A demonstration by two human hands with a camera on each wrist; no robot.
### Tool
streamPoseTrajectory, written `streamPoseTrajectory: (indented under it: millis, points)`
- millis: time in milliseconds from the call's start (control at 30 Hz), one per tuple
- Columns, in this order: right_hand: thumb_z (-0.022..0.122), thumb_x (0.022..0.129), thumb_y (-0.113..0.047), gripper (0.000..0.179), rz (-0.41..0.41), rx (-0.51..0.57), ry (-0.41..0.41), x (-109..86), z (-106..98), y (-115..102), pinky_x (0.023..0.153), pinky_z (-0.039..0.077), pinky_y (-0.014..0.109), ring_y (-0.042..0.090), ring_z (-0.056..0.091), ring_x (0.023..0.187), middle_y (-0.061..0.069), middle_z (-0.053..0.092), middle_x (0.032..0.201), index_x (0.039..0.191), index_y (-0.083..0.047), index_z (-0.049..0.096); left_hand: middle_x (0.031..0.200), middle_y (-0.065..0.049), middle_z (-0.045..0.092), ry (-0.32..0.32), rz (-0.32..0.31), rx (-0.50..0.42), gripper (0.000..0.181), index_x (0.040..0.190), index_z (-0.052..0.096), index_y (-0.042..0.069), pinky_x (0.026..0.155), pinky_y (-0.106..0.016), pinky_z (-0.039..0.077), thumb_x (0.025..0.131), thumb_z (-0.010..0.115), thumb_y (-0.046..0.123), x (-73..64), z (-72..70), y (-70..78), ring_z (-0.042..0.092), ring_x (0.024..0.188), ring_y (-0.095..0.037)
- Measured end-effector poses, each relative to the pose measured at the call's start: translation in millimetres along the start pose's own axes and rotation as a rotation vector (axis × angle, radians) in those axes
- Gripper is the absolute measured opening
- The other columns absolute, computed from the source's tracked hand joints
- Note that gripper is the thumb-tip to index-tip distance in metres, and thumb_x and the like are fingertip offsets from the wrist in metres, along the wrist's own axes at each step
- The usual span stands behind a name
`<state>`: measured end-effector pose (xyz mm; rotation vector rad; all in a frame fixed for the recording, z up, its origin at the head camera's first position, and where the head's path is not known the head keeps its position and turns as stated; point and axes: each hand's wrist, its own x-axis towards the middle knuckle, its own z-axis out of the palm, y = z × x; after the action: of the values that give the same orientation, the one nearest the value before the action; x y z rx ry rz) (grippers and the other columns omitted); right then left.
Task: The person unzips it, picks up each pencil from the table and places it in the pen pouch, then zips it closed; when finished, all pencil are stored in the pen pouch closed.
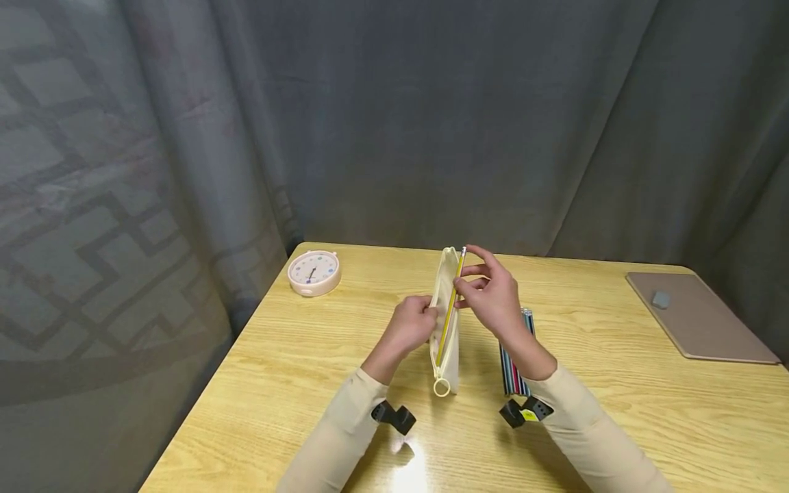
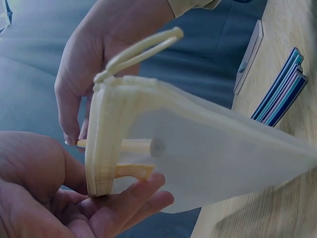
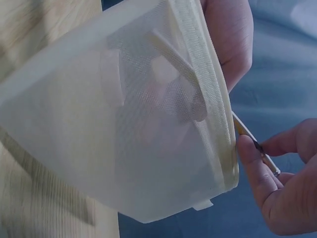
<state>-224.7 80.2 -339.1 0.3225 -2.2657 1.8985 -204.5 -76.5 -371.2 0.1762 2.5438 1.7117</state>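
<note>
My left hand (image 1: 409, 322) grips one side of a cream mesh zip pouch (image 1: 453, 366), holding it upright with its mouth unzipped. Over the opening, my right hand (image 1: 494, 294) pinches a yellow pencil (image 1: 446, 322) near its white upper end. The pencil slants down, its lower part inside the pouch mouth. A ring zipper pull (image 2: 141, 52) hangs from the near end of the zip. Through the mesh, the left wrist view shows a blurred orange piece (image 2: 134, 171) inside. Beside my right forearm, several dark striped pencils (image 1: 510, 373) lie together on the table, partly hidden by that arm.
A pale round clock (image 1: 314, 272) sits at the table's back left corner. Far right, a brownish flat board (image 1: 715, 322) carries a small grey block (image 1: 661, 299). Grey curtains (image 1: 431, 123) hang behind the wooden table (image 1: 259, 383).
</note>
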Motion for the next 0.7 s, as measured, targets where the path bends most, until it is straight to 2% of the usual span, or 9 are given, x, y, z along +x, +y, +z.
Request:
streamPoseTrajectory:
  millis: [233, 400, 500, 600, 700]
  points:
    - [0.066, 0.092, 0.009, 0.063, -0.002, -0.033, -0.007, -0.1, 0.2, 4.6, 0.059, 0.064, 0.028, -0.001, 0.065, 0.066, 0.033, 0.064, 0.115, 0.151, -0.001, 0.046, 0.075, -0.005, 0.065, -0.004, 0.010, -0.004, 0.027, 0.116, 0.073, -0.004, 0.057, -0.026, 0.058, 0.103, 0.053, 0.009, -0.7, 0.1, -0.1, 0.061, 0.062, -0.013]
    - [0.066, 0.094, 0.005, 0.059, 0.015, -0.033, 0.008, -2.0, -2.5, 6.3, 0.061, 0.064, 0.025, 0.001, 0.066, 0.068, 0.029, 0.066, 0.112, 0.150, -0.002, 0.049, 0.075, -0.011, 0.067, -0.003, 0.020, 0.002, 0.026, 0.112, 0.074, -0.005, 0.055, -0.025, 0.056, 0.102, 0.054, 0.008, -1.2, 0.9, -1.2, 0.059, 0.059, -0.012]
    - [0.064, 0.095, 0.002, 0.055, 0.030, -0.020, 0.029, -3.0, -8.7, 6.6, 0.062, 0.064, 0.025, 0.002, 0.067, 0.068, 0.027, 0.066, 0.111, 0.148, -0.002, 0.051, 0.078, -0.014, 0.068, -0.005, 0.007, -0.010, 0.027, 0.115, 0.073, -0.007, 0.055, -0.026, 0.058, 0.102, 0.054, 0.008, 0.0, 0.8, -1.9, 0.060, 0.061, -0.013]
    - [0.062, 0.096, 0.000, 0.052, 0.051, -0.006, 0.052, -3.1, -19.5, 8.7, 0.064, 0.064, 0.025, 0.002, 0.067, 0.068, 0.019, 0.066, 0.106, 0.147, 0.000, 0.051, 0.083, -0.015, 0.069, -0.005, -0.007, -0.026, 0.030, 0.122, 0.070, -0.008, 0.059, -0.029, 0.061, 0.103, 0.053, 0.008, 1.1, -0.8, -1.0, 0.064, 0.067, -0.016]
    - [0.060, 0.099, -0.001, 0.049, 0.082, 0.007, 0.068, -2.8, -33.9, 12.9, 0.065, 0.064, 0.024, 0.002, 0.067, 0.068, 0.005, 0.066, 0.099, 0.147, 0.003, 0.051, 0.089, -0.016, 0.070, -0.005, -0.019, -0.031, 0.032, 0.128, 0.068, -0.007, 0.062, -0.030, 0.063, 0.104, 0.052, 0.009, 1.4, -3.4, 1.1, 0.067, 0.073, -0.019]
